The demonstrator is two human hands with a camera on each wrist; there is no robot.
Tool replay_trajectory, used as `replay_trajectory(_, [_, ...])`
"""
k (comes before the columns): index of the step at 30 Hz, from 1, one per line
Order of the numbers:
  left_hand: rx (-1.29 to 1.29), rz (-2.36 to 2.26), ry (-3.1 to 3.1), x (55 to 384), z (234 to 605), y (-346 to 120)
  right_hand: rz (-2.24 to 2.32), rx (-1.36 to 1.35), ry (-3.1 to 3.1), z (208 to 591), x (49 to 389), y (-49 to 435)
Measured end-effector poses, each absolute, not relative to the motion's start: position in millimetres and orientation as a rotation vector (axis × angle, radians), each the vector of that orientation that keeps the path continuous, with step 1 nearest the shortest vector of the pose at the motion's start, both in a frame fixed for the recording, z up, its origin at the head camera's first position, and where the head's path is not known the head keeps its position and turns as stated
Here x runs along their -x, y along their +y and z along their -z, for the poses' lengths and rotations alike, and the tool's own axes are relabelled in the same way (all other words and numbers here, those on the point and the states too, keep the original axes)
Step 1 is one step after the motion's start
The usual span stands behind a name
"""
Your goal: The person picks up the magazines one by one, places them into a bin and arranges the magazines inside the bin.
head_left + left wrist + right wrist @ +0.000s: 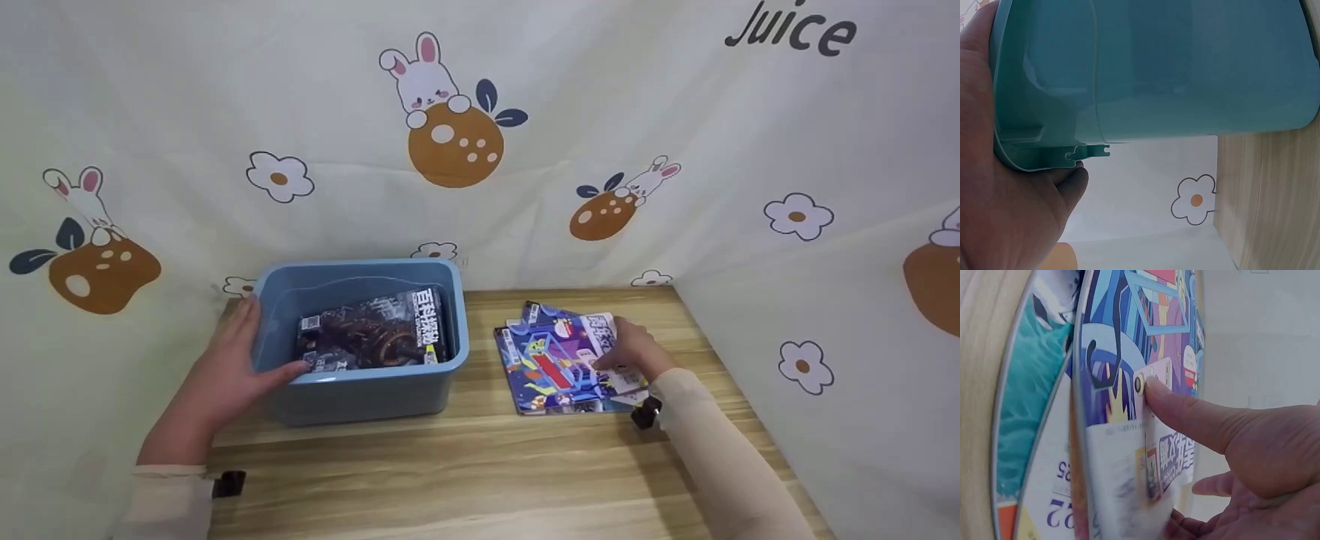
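My left hand grips the left end of a blue plastic bin, its thumb over the front rim and its fingers along the side. From the left wrist view, the hand wraps the rim of the bin. Inside the bin lie dark-covered magazines. To the right, my right hand pinches the edge of a purple and blue magazine on top of a small pile. Its thumb presses the cover; the other fingers are partly hidden behind the edge. A teal-covered magazine shows underneath.
The bin and pile stand on a wood-grain table. Pale cloth printed with rabbits, fruit and flowers rises behind and on both sides. Small black devices are by both wrists.
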State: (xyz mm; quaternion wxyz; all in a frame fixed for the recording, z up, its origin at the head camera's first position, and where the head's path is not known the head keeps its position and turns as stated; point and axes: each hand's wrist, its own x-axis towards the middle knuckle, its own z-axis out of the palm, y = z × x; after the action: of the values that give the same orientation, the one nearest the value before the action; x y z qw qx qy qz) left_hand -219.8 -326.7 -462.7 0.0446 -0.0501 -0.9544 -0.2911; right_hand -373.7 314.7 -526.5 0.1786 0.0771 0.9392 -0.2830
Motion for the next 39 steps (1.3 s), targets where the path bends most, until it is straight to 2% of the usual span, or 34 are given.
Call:
replay_trajectory(11, [0.155, 0.888, -2.907, 222.5, 464.6, -325.6, 0.670, -0.117, 2.844, 521.6, 361.2, 305.6])
replay_trajectory(19, [0.138, 0.890, -2.904, 220.7, 466.0, -327.0, 0.783, -0.182, 2.736, 527.2, 370.9, 314.2])
replay_trajectory(25, [0.140, 0.886, -2.910, 220.2, 465.7, -327.4, 0.742, -0.223, 2.754, 528.1, 364.9, 308.7])
replay_trajectory(39, [0.153, 0.886, -2.899, 219.8, 464.7, -327.5, 0.923, -0.187, 2.616, 535.3, 367.1, 315.7])
